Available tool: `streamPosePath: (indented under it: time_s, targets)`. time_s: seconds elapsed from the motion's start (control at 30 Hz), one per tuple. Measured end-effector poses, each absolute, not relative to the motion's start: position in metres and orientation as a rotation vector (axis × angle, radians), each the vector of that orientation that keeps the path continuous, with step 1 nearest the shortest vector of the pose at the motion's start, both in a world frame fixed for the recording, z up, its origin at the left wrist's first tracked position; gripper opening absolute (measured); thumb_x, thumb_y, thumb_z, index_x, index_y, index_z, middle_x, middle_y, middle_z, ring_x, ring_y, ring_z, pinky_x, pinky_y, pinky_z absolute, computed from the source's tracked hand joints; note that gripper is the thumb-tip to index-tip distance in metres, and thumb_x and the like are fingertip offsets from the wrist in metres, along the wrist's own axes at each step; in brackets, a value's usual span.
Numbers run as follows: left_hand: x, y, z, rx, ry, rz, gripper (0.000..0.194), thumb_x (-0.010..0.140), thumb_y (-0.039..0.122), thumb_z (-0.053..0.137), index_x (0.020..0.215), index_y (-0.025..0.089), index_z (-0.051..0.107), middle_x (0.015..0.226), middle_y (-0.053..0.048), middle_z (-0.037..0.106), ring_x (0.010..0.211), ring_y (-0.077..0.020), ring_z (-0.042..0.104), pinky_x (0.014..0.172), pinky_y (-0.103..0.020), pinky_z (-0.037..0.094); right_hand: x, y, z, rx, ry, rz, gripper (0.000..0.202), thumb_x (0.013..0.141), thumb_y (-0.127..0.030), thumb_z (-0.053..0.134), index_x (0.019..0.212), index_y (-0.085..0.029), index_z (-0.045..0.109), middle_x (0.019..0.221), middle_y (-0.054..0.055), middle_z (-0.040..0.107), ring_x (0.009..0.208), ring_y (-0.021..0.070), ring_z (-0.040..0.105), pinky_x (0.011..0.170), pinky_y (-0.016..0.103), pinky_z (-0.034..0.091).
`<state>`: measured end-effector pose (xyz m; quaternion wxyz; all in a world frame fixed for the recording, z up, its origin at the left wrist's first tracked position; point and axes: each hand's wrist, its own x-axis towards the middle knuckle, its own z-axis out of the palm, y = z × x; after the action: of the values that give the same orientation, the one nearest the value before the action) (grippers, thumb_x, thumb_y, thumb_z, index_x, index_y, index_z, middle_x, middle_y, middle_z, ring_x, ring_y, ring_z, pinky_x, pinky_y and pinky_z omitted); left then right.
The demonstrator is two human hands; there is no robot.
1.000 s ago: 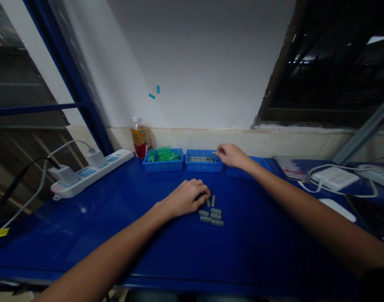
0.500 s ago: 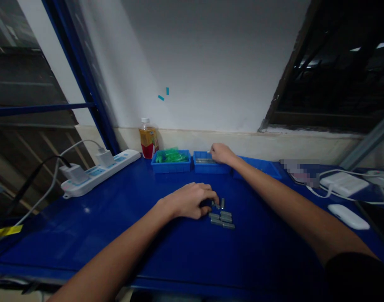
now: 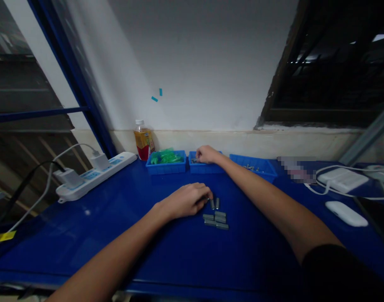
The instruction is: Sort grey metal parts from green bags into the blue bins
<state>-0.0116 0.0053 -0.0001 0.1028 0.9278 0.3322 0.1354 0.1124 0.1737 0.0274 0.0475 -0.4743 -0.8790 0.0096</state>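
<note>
My left hand (image 3: 192, 199) rests on the blue table with its fingers curled and pinched. Its fingertips are beside two short grey metal rods (image 3: 215, 204) standing close together. Nearer to me, several more metal rods (image 3: 215, 220) lie in a small cluster. My right hand (image 3: 207, 154) reaches into the middle blue bin (image 3: 206, 168), fingers bent down and closed over small metal parts (image 3: 194, 160). What either hand has between its fingers is hidden.
To the left stand a blue bin (image 3: 166, 168) of green plastic pieces, a drink bottle (image 3: 144, 140) and a white power strip (image 3: 97, 176). A blue bin (image 3: 267, 167) with small metal parts sits right of centre, partly behind my right forearm. A white case (image 3: 346, 213) lies further right.
My right hand has moved left and lower within the middle bin. My left hand has drawn slightly back from the two rods, which now show more fully. The view has shifted slightly.
</note>
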Motion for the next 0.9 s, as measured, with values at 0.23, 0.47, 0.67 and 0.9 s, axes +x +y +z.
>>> streamPosePath:
  time_s: [0.23,0.47,0.67,0.9]
  targets:
    - [-0.015,0.013,-0.009,2.741,1.057,0.429,0.033,0.081,0.006,0.045,0.109,0.019,0.055,0.105,-0.006,0.059,0.098,-0.0186,0.054,0.088,-0.029,0.043,0.096,0.172,0.028,-1.467,-2.681,-0.053,0.026,0.071,-0.017,0.066,0.096,-0.010,0.070,0.101,0.017,0.069,0.094,0.0257,0.065,0.074,0.025,0.045]
    - [-0.019,0.019,-0.012,2.673,1.214,0.476,0.014,0.084,0.020,0.051,0.095,0.017,0.060,0.094,-0.006,0.061,0.086,-0.0184,0.056,0.078,-0.029,0.044,0.115,0.148,0.034,-1.383,-2.499,-0.090,0.028,0.090,-0.029,0.047,0.100,-0.012,0.067,0.099,0.014,0.069,0.094,0.0222,0.063,0.078,0.027,0.044]
    - [-0.015,0.019,-0.004,2.183,1.260,0.844,0.025,0.089,0.035,0.046,0.092,0.013,0.059,0.084,-0.005,0.063,0.074,-0.0159,0.056,0.067,-0.027,0.042,0.174,0.058,-0.002,-0.888,-2.236,-0.006,0.017,0.089,-0.020,0.047,0.098,-0.014,0.060,0.085,0.006,0.065,0.080,0.0165,0.060,0.074,0.027,0.045]
    - [0.003,0.012,-0.008,1.840,0.962,0.869,0.034,0.086,0.045,0.050,0.083,0.013,0.059,0.077,-0.002,0.059,0.074,-0.0144,0.052,0.072,-0.026,0.040,0.197,0.001,-0.018,-0.780,-2.242,-0.135,0.012,0.090,-0.021,0.050,0.097,-0.015,0.057,0.083,0.007,0.062,0.078,0.0189,0.057,0.072,0.032,0.046]
